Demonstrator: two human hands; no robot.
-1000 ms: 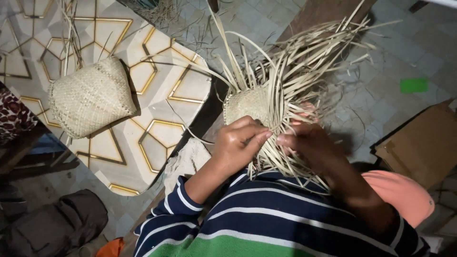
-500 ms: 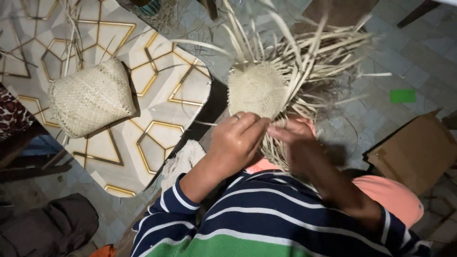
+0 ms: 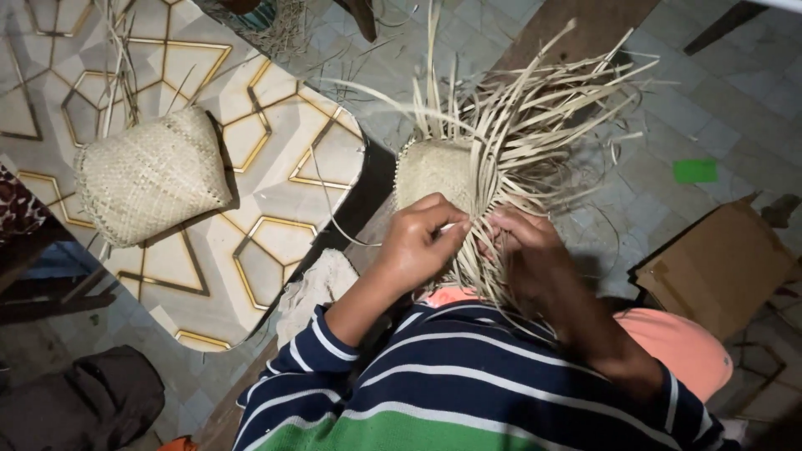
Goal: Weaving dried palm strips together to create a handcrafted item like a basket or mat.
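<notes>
— Start at the left: what's on that table?

— A finished woven basket point(image 3: 152, 177) lies on its side on the table point(image 3: 276, 242), whose top is pale with gold hexagon lines. The weave is tight and even, straw-coloured, the rim closed. A few loose strips point(image 3: 121, 63) lie beyond it.

— And below the table's edge?

— A dark bag point(image 3: 79, 405) on the tiled floor, and a crumpled whitish cloth point(image 3: 313, 288) near the person's striped sleeve.

— The piece in hand?

— A half-woven basket point(image 3: 434, 171), held over the lap, just past the table's corner. The base and part of the wall look done, plaited flat and close. The rest is unwoven: long, stiff, flat strips point(image 3: 535, 108) fan up and out to the right, so I'd judge a good share of the wall and the whole rim are left.

— The hands?

— The left hand point(image 3: 418, 242) is curled, fingertips pinched on strips at the weaving edge. The right hand point(image 3: 522, 250) sits just beside it, fingers closed among the same strips.

— Further right?

— A small green scrap point(image 3: 695, 170) on the floor and a brown cardboard box point(image 3: 718, 267).
</notes>
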